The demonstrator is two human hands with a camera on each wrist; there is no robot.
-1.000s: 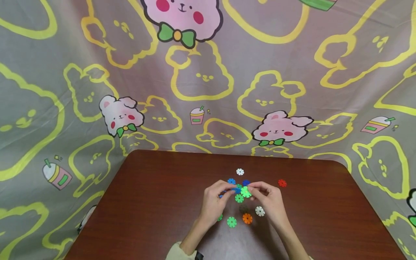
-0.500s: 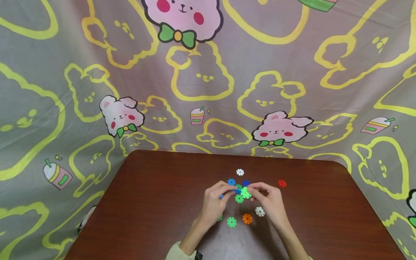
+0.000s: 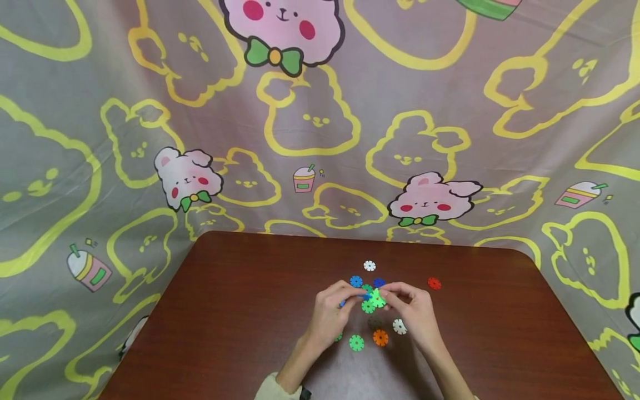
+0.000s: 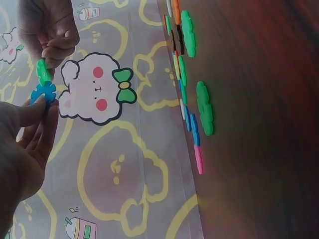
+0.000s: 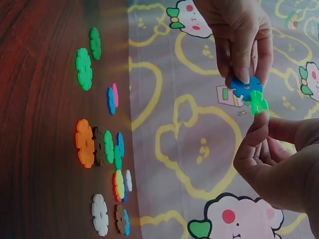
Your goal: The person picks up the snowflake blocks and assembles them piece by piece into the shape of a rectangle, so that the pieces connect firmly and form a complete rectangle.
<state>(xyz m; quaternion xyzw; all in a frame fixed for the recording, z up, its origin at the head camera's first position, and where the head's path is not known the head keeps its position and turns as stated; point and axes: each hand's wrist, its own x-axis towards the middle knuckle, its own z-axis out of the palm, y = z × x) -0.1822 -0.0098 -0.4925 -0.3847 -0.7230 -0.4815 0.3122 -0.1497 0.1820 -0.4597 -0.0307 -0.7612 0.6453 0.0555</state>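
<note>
Above the table, my left hand point(image 3: 330, 314) pinches a blue notched plastic disc point(image 4: 44, 94) between thumb and fingers. My right hand point(image 3: 419, 314) pinches a bright green notched disc point(image 3: 378, 298) by its outer edge. Edge to edge, the two discs meet between the hands, set at an angle to each other. In the right wrist view the green disc's rim overlaps the notched rim of the blue one. Fingertips cover part of each disc. Under the hands lie more discs, among them a green disc point(image 3: 368, 306) and a dark blue disc point(image 3: 379, 283).
On the brown table point(image 3: 240, 311) lie an orange disc point(image 3: 380, 337), a white disc point(image 3: 399, 326), a green disc point(image 3: 356, 343) and a dark brown disc point(image 3: 374, 321). A red disc point(image 3: 434, 283) sits apart at right. A patterned cloth point(image 3: 340, 166) hangs around the table.
Both hands keep their grip and stay nearly in place. The bright green disc has tilted slightly and shifted a little left, toward the blue disc.
</note>
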